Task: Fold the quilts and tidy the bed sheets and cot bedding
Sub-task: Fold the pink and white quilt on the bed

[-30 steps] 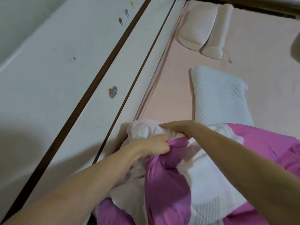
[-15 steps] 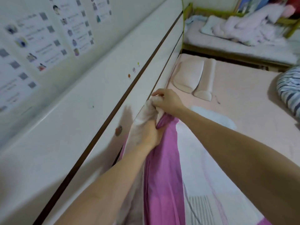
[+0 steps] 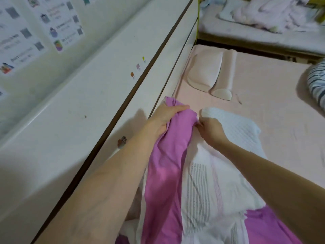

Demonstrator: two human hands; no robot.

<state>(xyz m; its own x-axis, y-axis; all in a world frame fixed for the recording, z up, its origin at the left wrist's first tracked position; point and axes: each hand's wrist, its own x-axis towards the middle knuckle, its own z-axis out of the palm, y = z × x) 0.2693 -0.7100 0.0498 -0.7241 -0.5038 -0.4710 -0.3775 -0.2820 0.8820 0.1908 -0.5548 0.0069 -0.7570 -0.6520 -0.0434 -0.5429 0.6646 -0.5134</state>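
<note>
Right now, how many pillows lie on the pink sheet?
3: a pink pillow near the head corner, a narrow pink one touching its right side, and a white pillow partly under the quilt. More may be hidden.

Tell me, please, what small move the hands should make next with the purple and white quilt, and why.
Probably draw the hands apart along the edge to spread it flat. The left hand and right hand both grip the quilt close together near the white pillow, and the fabric between them is bunched.

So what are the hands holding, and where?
Both grip the quilt at its top edge: left hand bunches the purple side, right hand pinches beside it.
</note>
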